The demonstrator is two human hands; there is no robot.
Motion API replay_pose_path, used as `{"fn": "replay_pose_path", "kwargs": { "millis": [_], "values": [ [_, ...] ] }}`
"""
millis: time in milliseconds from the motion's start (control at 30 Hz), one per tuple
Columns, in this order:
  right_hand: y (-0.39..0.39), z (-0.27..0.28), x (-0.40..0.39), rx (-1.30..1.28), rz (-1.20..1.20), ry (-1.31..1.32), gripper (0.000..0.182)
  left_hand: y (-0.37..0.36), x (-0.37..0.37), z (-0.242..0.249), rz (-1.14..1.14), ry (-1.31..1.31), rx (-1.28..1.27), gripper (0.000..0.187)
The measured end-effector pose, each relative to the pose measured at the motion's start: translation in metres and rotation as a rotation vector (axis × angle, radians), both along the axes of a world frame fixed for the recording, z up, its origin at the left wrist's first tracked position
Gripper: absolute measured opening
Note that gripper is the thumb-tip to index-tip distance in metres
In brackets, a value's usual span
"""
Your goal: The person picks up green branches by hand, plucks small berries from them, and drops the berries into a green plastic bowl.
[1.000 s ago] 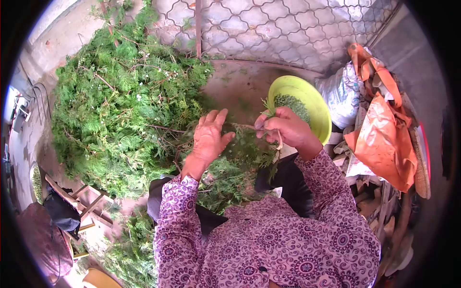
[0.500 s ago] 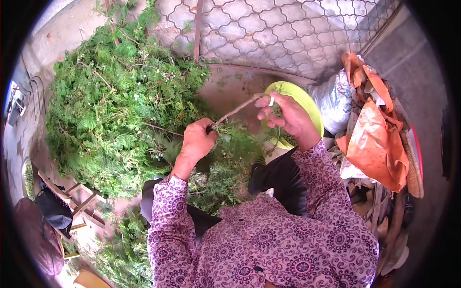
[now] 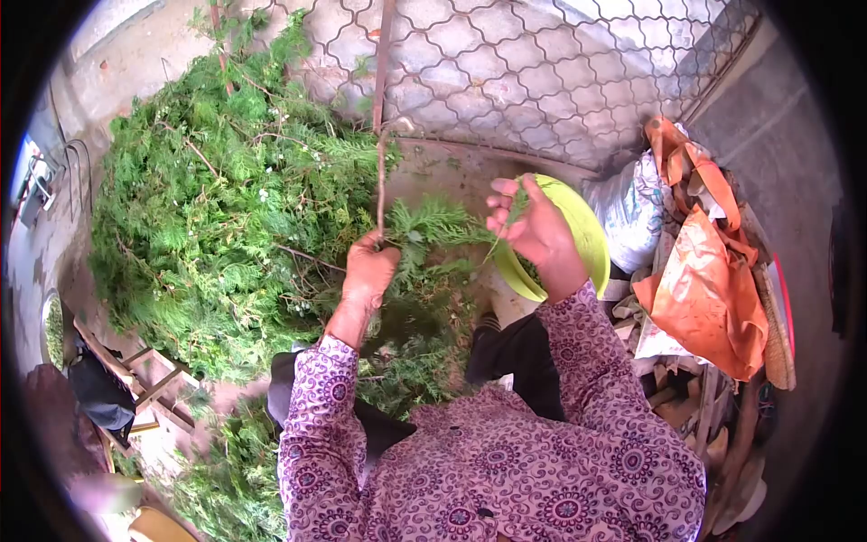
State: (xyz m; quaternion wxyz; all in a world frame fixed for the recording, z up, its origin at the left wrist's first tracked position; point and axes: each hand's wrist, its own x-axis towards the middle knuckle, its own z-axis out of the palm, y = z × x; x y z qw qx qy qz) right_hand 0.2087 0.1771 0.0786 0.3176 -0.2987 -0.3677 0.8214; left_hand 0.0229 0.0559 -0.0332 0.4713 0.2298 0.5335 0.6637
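My left hand is closed around the lower end of a branch. The bare brown stem of this branch stands up from the fist, and its feathery green leaves reach out to the right. My right hand is raised beside the lime-green tub, fingers partly curled. A small green sprig shows among its fingers. Cut green leaves lie inside the tub, partly hidden by my right hand and wrist.
A big heap of leafy branches fills the left side. Behind stands a wire mesh gate. At right are a white sack, an orange bag and firewood. A blurred hand of another person shows at lower left.
The branch has swung from slanting right to upright, its stem now apart from my right hand. My right hand has dropped slightly. A blurred hand has appeared at lower left.
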Motion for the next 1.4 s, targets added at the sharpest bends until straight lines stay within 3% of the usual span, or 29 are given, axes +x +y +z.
{"fn": "replay_pose_path", "kwargs": {
  "millis": [67, 167, 233, 267, 367, 433, 500, 567, 633, 700, 767, 800, 867, 967, 1200, 1267, 1400],
  "values": [
    [-0.005, -0.003, -0.018, -0.02, -0.001, 0.012, 0.039, 0.006, 0.009, 0.004, -0.11, -0.138, 0.015, 0.038],
    [-0.015, -0.01, -0.048, -0.092, -0.012, 0.024, 0.037, 0.009, 0.019, 0.004, -0.285, -0.064, 0.112, 0.04],
    [-0.021, -0.015, -0.062, 0.029, 0.022, 0.052, 0.034, 0.008, 0.026, 0.015, -0.293, -0.076, 0.106, 0.043],
    [-0.019, -0.021, -0.068, -0.145, -0.008, 0.073, 0.029, 0.007, 0.027, 0.019, -0.307, -0.089, 0.106, 0.046],
    [-0.013, -0.039, -0.078, -0.25, 0.188, 0.3, 0.026, 0.017, 0.023, 0.0, -0.348, -0.015, -0.033, 0.039],
    [-0.023, -0.031, -0.085, -0.262, 0.166, 0.343, 0.026, 0.015, 0.026, 0.007, -0.32, -0.058, -0.007, 0.032],
    [-0.036, -0.01, -0.093, -0.202, 0.016, 0.132, 0.02, 0.014, 0.027, 0.013, -0.286, -0.012, -0.041, 0.029],
    [-0.025, -0.022, -0.086, -0.126, 0.05, 0.12, 0.02, 0.016, 0.026, 0.007, -0.28, -0.029, -0.002, 0.021],
    [-0.014, -0.024, -0.076, 0.174, 0.069, 0.147, 0.022, 0.017, 0.02, 0.009, -0.194, -0.054, -0.018, 0.017],
    [-0.022, -0.015, -0.049, 0.182, -0.049, 0.018, 0.028, 0.015, 0.018, 0.019, -0.136, -0.107, 0.016, 0.013],
    [-0.021, -0.019, -0.021, 0.45, -0.216, -0.116, 0.029, 0.018, 0.013, 0.02, -0.028, -0.133, -0.005, 0.013],
    [-0.022, -0.028, -0.005, 0.446, -0.219, -0.118, 0.029, 0.019, 0.013, 0.019, -0.004, -0.117, -0.056, 0.015],
    [-0.024, -0.055, 0.022, 0.625, -0.036, -0.428, 0.026, 0.022, 0.015, 0.02, 0.003, -0.154, -0.056, 0.015],
    [-0.046, -0.094, 0.011, 0.439, -0.007, -0.431, 0.018, 0.026, 0.022, 0.022, 0.012, -0.189, -0.043, 0.017],
    [-0.043, -0.103, -0.014, 0.469, -0.077, -0.525, 0.016, 0.034, 0.025, 0.002, 0.023, -0.253, -0.033, 0.021],
    [-0.038, -0.109, -0.014, -0.022, -0.052, -0.081, 0.013, 0.035, 0.025, 0.0, 0.009, -0.242, -0.046, 0.023],
    [-0.026, -0.111, -0.015, -0.136, 0.028, 0.002, 0.009, 0.035, 0.026, 0.005, 0.038, -0.278, -0.051, 0.025]
  ]
}}
